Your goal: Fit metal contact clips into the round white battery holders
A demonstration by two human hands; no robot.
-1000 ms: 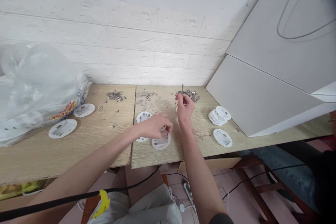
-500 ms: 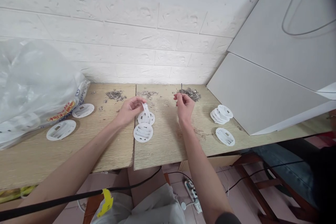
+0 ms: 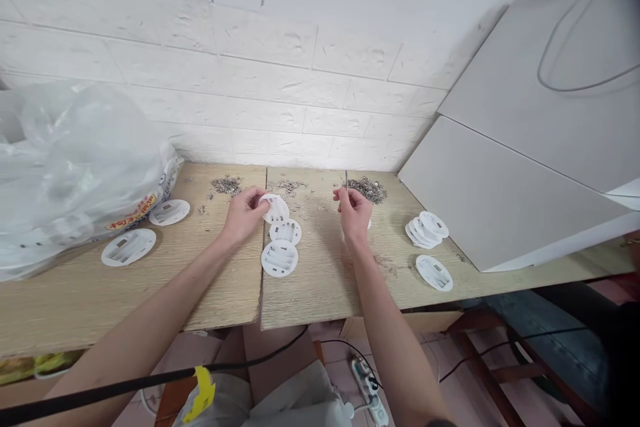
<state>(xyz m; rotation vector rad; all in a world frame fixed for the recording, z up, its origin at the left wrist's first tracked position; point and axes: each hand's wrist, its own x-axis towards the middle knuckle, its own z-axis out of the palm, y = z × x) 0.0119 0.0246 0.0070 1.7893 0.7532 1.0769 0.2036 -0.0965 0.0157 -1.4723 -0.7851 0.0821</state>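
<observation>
My left hand (image 3: 245,212) is closed on the edge of a white round plastic plate (image 3: 277,209) with slots in its face. Below it two more such plates lie in a line, an upper plate (image 3: 285,232) and a lower plate (image 3: 279,259). My right hand (image 3: 354,211) pinches a thin metal tool (image 3: 347,179), its narrow end pointing up; its exact kind cannot be made out. Just behind that hand is a heap of small metal pieces (image 3: 369,190). A white edge (image 3: 369,223) shows beside my right wrist, mostly hidden.
Small metal parts lie in another heap (image 3: 227,185) and a scatter (image 3: 286,187). A stack of plates (image 3: 425,229) and a single plate (image 3: 435,273) are at right. Two plates lie beside a big plastic bag (image 3: 85,167). A large white panel (image 3: 520,193) stands at right.
The plate in my left hand has turned from edge-on to face-up. A white edge now shows by my right wrist. The view has shifted slightly.
</observation>
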